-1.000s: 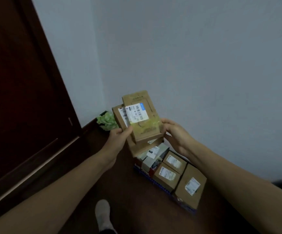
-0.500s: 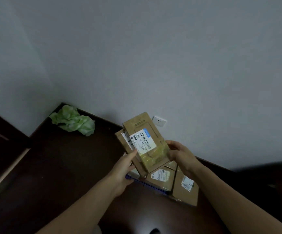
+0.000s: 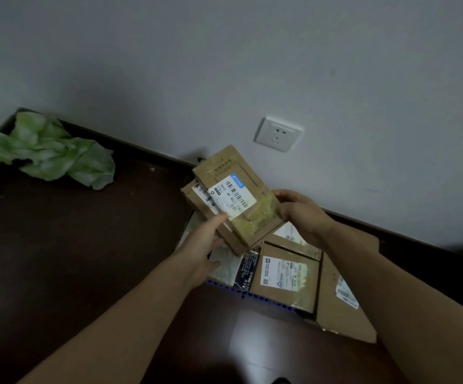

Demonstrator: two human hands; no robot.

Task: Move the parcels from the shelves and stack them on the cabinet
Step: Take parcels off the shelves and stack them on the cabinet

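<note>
I hold two flat brown cardboard parcels stacked together, tilted, above the dark cabinet top [image 3: 72, 259]. The top parcel [image 3: 236, 198] has a white barcode label and yellowish tape; the lower parcel [image 3: 197, 195] sticks out at its left edge. My left hand [image 3: 205, 245] grips the stack from below left, thumb on the label's corner. My right hand [image 3: 296, 212] grips the stack's right edge. Beneath them several labelled parcels lie side by side on the cabinet, among them a brown box [image 3: 285, 278] and a larger box [image 3: 341, 300].
A crumpled green cloth [image 3: 50, 151] lies at the cabinet's back left corner. A white wall socket [image 3: 277, 133] sits on the grey wall just behind the parcels. The wall bounds the cabinet along its far edge.
The view has swung right, away from the dark door, and closer to the cabinet. The held stack has come down towards the parcels lying there; both hands keep their grip.
</note>
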